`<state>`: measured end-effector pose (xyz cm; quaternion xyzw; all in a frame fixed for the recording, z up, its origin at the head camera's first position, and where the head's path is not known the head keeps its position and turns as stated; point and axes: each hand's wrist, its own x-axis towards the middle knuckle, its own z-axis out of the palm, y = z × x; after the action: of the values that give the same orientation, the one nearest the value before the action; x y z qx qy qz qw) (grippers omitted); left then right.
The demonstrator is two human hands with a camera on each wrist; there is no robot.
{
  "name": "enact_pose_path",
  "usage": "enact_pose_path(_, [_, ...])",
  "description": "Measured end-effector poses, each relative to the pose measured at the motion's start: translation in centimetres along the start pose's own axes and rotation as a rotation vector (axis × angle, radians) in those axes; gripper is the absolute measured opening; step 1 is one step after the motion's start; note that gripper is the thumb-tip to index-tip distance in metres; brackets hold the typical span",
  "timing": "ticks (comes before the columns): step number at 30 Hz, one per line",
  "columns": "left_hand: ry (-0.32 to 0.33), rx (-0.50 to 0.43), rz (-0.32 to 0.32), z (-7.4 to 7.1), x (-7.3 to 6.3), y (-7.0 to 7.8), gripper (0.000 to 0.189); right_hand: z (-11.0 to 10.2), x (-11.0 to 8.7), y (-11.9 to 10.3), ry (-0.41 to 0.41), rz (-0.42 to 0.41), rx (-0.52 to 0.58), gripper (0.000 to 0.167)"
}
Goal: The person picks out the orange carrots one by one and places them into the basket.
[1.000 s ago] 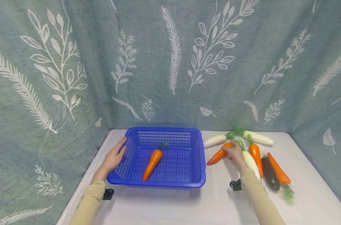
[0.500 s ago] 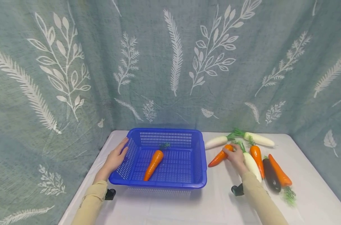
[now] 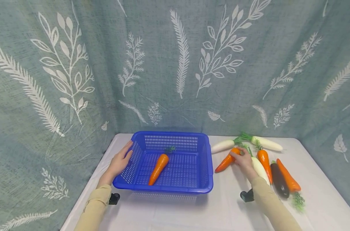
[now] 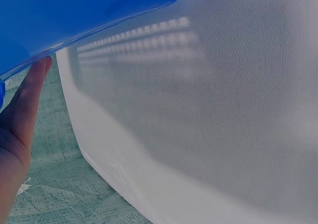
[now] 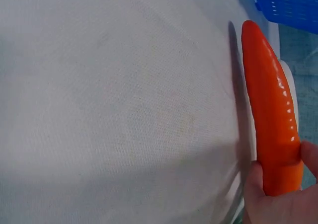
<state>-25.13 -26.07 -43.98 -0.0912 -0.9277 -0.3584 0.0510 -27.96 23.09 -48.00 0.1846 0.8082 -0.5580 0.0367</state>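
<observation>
My left hand (image 3: 120, 162) rests at the left side of a blue plastic basket (image 3: 163, 189), fingers straight along its rim. In the left wrist view, a digit of the left hand (image 4: 25, 110) touches the basket's edge from below; the other fingers are largely hidden. Inside the basket lies one orange carrot (image 3: 158, 169) with a green top. To the right of the basket, my right hand (image 3: 245, 162) pinches another carrot (image 3: 227, 163) near its leafy end. The right wrist view shows this carrot (image 5: 271, 105) between thumb and finger, its tip pointing away from the hand.
Right of the basket are white radishes (image 3: 267, 143), a radish partly under the right forearm (image 3: 258, 168), more carrots (image 3: 287, 176) and an eggplant (image 3: 279, 181). A white cloth covers the table (image 3: 163, 215). A green leaf-patterned curtain (image 3: 169, 64) hangs behind.
The scene shifts slightly right and down in the head view as the camera moves. My right hand stays at the same carrot, and the left hand stays against the basket.
</observation>
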Motion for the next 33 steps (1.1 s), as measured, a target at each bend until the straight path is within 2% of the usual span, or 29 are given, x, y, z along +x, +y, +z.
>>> enact_pose_path(8, [-0.003, 0.009, -0.011, 0.0, 0.1, -0.2, 0.048, 0.0, -0.3, -0.6, 0.018, -0.022, 0.074, 0.059])
enact_pose_path(14, [0.004, 0.033, 0.002, 0.0, 0.2, -0.2, 0.047, -0.4, -0.8, -1.2, -0.006, -0.018, 0.082, 0.060])
enact_pose_path(33, [-0.019, 0.018, -0.012, -0.4, 0.2, 0.4, 0.048, -1.7, -1.5, -1.7, -0.007, -0.046, 0.136, 0.061])
